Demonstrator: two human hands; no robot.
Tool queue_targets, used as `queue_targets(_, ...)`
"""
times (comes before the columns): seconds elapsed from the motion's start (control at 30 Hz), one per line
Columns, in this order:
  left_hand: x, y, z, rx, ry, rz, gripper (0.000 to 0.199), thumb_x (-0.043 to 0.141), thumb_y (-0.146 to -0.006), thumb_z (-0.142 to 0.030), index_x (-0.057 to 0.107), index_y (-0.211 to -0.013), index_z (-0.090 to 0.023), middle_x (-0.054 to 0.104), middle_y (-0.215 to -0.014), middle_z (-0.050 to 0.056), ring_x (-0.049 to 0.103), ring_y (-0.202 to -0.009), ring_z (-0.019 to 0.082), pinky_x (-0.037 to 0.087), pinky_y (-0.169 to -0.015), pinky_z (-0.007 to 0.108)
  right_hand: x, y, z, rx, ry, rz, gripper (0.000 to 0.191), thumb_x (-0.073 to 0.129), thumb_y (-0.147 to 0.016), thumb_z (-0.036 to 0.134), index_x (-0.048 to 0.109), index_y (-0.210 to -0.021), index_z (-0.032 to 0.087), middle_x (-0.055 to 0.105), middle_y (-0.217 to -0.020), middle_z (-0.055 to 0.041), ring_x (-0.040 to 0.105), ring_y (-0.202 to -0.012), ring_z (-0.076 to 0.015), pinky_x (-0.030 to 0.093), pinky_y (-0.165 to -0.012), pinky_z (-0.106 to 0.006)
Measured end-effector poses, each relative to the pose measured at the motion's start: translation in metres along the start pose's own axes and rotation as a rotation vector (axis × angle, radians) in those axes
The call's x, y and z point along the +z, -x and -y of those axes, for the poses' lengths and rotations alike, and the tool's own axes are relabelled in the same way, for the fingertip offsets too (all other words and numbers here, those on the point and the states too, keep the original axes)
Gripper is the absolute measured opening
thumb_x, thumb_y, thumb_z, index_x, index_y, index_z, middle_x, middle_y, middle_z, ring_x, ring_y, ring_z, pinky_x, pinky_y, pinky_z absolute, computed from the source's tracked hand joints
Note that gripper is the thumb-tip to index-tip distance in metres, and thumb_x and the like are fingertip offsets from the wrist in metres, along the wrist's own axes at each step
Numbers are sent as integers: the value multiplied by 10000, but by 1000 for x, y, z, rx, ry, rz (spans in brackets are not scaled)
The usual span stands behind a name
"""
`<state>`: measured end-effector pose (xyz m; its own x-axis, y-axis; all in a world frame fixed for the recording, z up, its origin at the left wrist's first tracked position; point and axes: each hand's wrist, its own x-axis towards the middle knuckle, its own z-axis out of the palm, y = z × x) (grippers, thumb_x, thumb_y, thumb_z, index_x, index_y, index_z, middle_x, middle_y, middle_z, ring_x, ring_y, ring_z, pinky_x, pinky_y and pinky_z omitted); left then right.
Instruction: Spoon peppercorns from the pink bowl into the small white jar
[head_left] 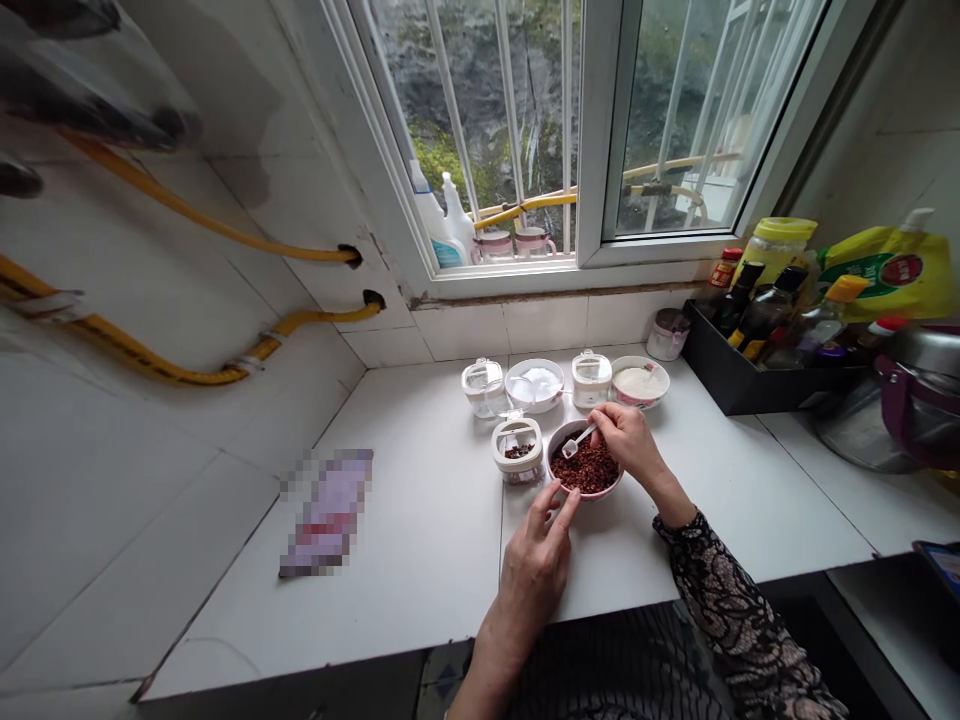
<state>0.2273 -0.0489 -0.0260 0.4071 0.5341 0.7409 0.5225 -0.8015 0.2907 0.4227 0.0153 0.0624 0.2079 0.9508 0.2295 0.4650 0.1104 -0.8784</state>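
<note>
My right hand point(626, 440) pinches a small white spoon point(574, 447), its scoop over the reddish-brown peppercorns point(585, 468) in a bowl point(601, 494). My left hand point(540, 555) rests its fingertips at the bowl's near-left rim, the fingers stretched and apart. Just left of the bowl stands a clear seasoning jar point(517, 462) with a cream rim and some peppercorns inside. Behind are two more seasoning jars, one at left point(481, 387) and one at right point(591, 380). Between them is a bowl of white grains point(535, 385); another bowl with off-white grains point(639, 382) sits at the right.
A black box of sauce bottles point(742, 365) stands at the back right, with a lidded jar point(667, 333) at its left and a metal pot point(862, 420) nearby. A blurred purple item point(330, 510) lies on the left of the white counter point(420, 560). Behind is a window point(589, 250).
</note>
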Motion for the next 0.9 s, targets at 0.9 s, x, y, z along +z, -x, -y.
queue_targets(0.9,0,0,0,4,-8,2,702,402,-917,40,379,-1556,-249,550,-1389,162,690,-1075,191,635,-873,304,17,14,11,-396,-138,-106,224,520,-985,335,667,-885,199,686,-645,-11,576,-475,-134,484,-529,-261)
